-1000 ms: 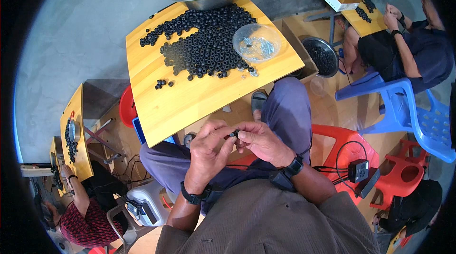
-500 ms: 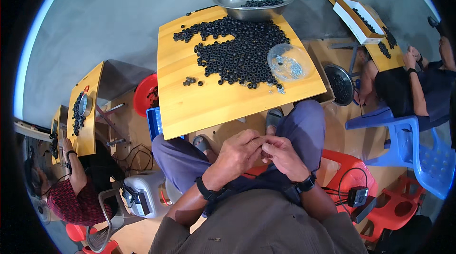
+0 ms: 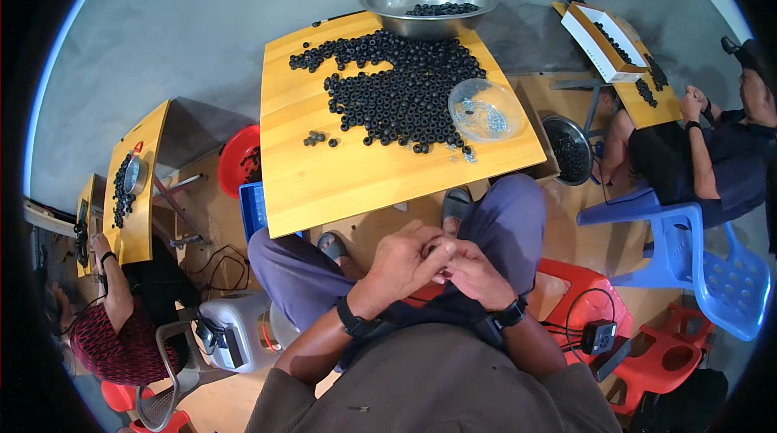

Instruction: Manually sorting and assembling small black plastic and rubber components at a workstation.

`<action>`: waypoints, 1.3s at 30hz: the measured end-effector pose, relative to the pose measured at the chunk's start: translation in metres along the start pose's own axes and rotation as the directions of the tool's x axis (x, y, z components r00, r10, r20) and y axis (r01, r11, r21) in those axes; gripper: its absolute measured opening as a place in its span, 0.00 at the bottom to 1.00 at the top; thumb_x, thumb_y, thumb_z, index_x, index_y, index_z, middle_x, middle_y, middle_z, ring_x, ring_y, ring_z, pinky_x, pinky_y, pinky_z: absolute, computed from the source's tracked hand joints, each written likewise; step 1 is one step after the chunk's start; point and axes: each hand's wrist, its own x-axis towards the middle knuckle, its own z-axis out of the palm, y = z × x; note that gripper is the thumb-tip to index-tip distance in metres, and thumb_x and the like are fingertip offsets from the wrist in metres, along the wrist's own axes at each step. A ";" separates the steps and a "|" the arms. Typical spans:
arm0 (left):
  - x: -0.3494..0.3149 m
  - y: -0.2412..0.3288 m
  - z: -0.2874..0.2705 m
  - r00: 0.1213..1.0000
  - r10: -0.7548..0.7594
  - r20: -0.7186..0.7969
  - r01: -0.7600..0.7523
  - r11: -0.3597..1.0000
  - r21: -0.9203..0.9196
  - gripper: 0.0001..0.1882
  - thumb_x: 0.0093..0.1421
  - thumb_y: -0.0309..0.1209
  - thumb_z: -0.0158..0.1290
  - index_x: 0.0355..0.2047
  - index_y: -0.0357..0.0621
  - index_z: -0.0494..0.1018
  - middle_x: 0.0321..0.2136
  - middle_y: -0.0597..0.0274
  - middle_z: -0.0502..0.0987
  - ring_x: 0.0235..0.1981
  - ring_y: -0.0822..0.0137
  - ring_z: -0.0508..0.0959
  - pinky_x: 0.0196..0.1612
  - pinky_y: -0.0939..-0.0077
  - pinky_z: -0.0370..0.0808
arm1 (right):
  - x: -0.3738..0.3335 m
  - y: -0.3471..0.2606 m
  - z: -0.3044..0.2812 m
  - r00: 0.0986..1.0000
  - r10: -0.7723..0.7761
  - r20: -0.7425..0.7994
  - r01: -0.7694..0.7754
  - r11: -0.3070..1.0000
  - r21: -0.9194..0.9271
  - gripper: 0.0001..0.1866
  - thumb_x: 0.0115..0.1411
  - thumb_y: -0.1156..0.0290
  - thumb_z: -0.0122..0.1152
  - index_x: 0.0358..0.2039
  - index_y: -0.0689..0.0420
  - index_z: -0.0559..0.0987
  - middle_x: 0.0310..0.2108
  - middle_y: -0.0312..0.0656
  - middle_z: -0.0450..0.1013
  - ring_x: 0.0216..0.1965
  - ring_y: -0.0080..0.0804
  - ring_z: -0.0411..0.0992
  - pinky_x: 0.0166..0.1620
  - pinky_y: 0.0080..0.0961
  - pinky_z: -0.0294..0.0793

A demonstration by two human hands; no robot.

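Observation:
Over my lap, my left hand (image 3: 398, 265) and my right hand (image 3: 477, 274) meet with fingers closed together. A small black part (image 3: 428, 250) shows as a dark spot between the fingertips; most of it is covered. On the yellow wooden table (image 3: 340, 190) in front of me spreads a wide heap of small black ring-shaped parts (image 3: 396, 101). A clear round plastic tub (image 3: 486, 129) with tiny silvery pieces stands at the table's right side, and a few such pieces lie just outside it.
A steel basin (image 3: 429, 24) with black parts sits at the table's far edge. Below are a red basin (image 3: 235, 162), a blue crate (image 3: 253, 210) and a dark basin (image 3: 569, 154). People work at side tables left and right. A blue chair (image 3: 672, 231) and red stool (image 3: 595, 295) stand rightward.
My fingers have shifted: the left thumb and fingers now curl around the dark part, and the right fingers fold closer in. The whole view has moved slightly.

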 end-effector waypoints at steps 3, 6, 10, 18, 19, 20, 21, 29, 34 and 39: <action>0.003 -0.003 0.010 0.999 -0.020 -0.025 0.021 0.999 0.024 0.17 0.65 0.39 0.52 0.30 0.35 0.78 0.24 0.44 0.77 0.25 0.44 0.78 0.30 0.58 0.74 | 0.001 0.008 -0.004 1.000 -0.012 0.014 0.012 0.999 -0.037 0.06 0.70 0.73 0.50 0.41 0.57 0.76 0.34 0.32 0.70 0.33 0.18 0.66 0.37 0.20 0.66; 0.008 -0.002 0.013 0.998 -0.067 0.013 0.066 0.997 0.049 0.18 0.63 0.40 0.51 0.24 0.36 0.75 0.22 0.42 0.76 0.24 0.40 0.77 0.28 0.54 0.73 | 0.001 0.008 -0.004 0.999 -0.025 0.038 0.026 0.999 -0.019 0.05 0.69 0.75 0.50 0.38 0.57 0.75 0.33 0.32 0.70 0.32 0.18 0.65 0.36 0.20 0.66; 0.010 -0.005 0.018 0.999 0.010 -0.047 -0.007 0.997 0.076 0.18 0.62 0.40 0.51 0.23 0.36 0.74 0.19 0.42 0.75 0.23 0.38 0.76 0.27 0.53 0.73 | 0.001 0.010 -0.003 0.998 -0.058 0.040 0.059 0.998 -0.023 0.05 0.67 0.77 0.49 0.37 0.56 0.75 0.32 0.31 0.70 0.31 0.17 0.64 0.35 0.20 0.65; 0.019 0.008 0.012 0.999 0.019 0.044 -0.026 0.982 0.185 0.18 0.60 0.42 0.53 0.23 0.40 0.78 0.16 0.46 0.76 0.21 0.45 0.80 0.27 0.56 0.76 | -0.003 0.002 0.005 0.992 -0.121 0.021 0.122 0.990 -0.074 0.05 0.70 0.73 0.50 0.38 0.57 0.74 0.30 0.30 0.67 0.30 0.16 0.63 0.33 0.17 0.62; 0.019 0.007 0.015 0.998 0.025 0.051 -0.034 0.984 0.177 0.18 0.60 0.42 0.53 0.23 0.40 0.78 0.16 0.46 0.76 0.21 0.45 0.80 0.27 0.56 0.76 | -0.003 0.001 0.005 0.986 -0.158 0.062 0.163 0.982 -0.100 0.05 0.71 0.72 0.49 0.39 0.57 0.74 0.30 0.29 0.67 0.30 0.15 0.63 0.33 0.16 0.61; 0.020 0.006 0.018 0.999 0.028 0.027 -0.032 0.990 0.140 0.18 0.61 0.41 0.52 0.23 0.38 0.77 0.16 0.45 0.76 0.20 0.45 0.79 0.26 0.58 0.75 | -0.004 -0.003 0.004 0.990 -0.136 0.027 0.138 0.982 -0.129 0.07 0.72 0.70 0.49 0.38 0.57 0.74 0.30 0.29 0.67 0.29 0.15 0.63 0.32 0.16 0.61; 0.021 0.005 0.021 1.000 0.028 0.003 -0.028 0.994 0.108 0.19 0.62 0.40 0.51 0.23 0.36 0.75 0.17 0.45 0.75 0.19 0.45 0.78 0.25 0.59 0.74 | -0.005 -0.002 -0.001 0.990 -0.140 0.021 0.142 0.981 -0.130 0.07 0.72 0.70 0.49 0.38 0.57 0.74 0.30 0.29 0.67 0.29 0.15 0.63 0.32 0.16 0.61; 0.035 0.011 0.036 0.998 -0.010 0.055 -0.001 0.980 0.198 0.17 0.61 0.39 0.54 0.23 0.36 0.77 0.17 0.44 0.76 0.19 0.49 0.80 0.24 0.60 0.74 | -0.012 -0.005 -0.022 0.984 -0.172 -0.041 0.160 0.966 -0.203 0.06 0.70 0.75 0.49 0.38 0.59 0.75 0.31 0.31 0.70 0.30 0.16 0.67 0.34 0.17 0.66; 0.040 0.038 0.035 1.000 0.010 -0.021 -0.006 0.986 0.168 0.14 0.58 0.37 0.57 0.22 0.40 0.78 0.16 0.47 0.77 0.19 0.50 0.81 0.26 0.61 0.77 | -0.021 -0.012 -0.021 0.973 -0.222 -0.056 0.195 0.932 -0.305 0.08 0.67 0.80 0.49 0.43 0.61 0.76 0.35 0.32 0.72 0.35 0.18 0.69 0.39 0.20 0.69; 0.040 0.033 0.046 0.993 0.077 -0.094 -0.067 0.992 0.104 0.12 0.56 0.35 0.57 0.22 0.40 0.78 0.15 0.47 0.76 0.17 0.48 0.79 0.24 0.60 0.76 | -0.031 -0.012 -0.026 0.937 -0.349 -0.018 0.328 0.895 -0.302 0.09 0.67 0.80 0.51 0.45 0.60 0.76 0.45 0.35 0.73 0.47 0.21 0.69 0.50 0.23 0.69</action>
